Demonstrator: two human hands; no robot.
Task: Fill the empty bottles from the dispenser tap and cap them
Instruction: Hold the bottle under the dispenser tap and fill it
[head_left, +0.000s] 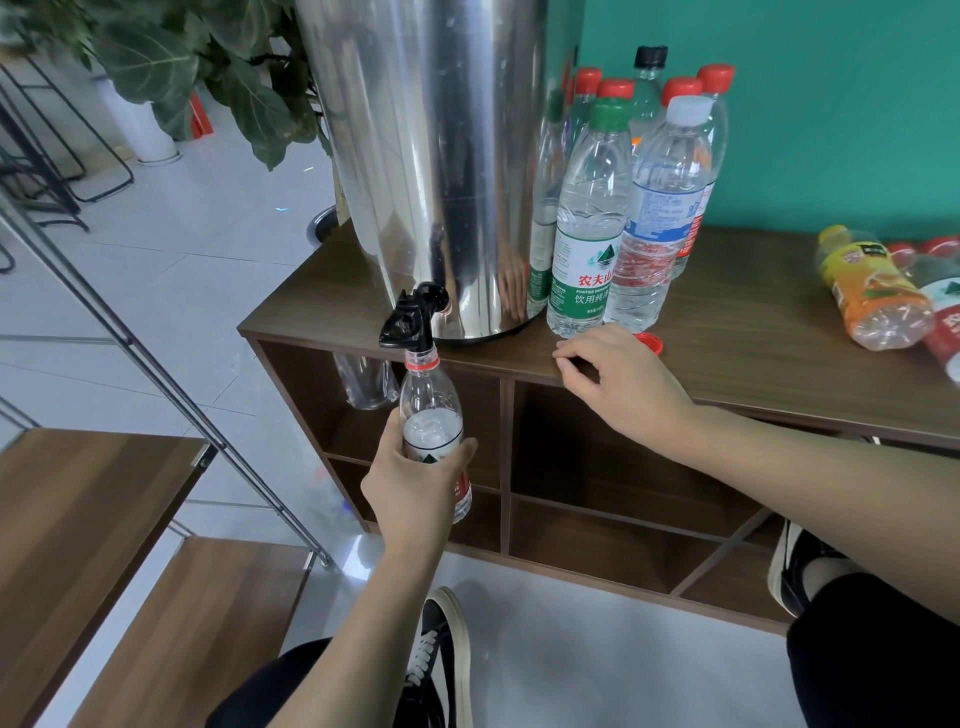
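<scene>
Bottle under the tap, centre frame.
My left hand wraps its grip around the bottle, neck beneath the black tap; my right hand rests loose-fingered, holding nothing, on the counter edge.

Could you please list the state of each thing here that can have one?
Bottle at tap: uncapped, partly filled, held by left hand.
Tap: whether flowing, cannot tell.
Red cap: loose on cabinet top.
Right hand: empty, resting on cabinet edge.
Green-capped bottle: upright, capped.
Orange-labelled bottle: lying down.
</scene>
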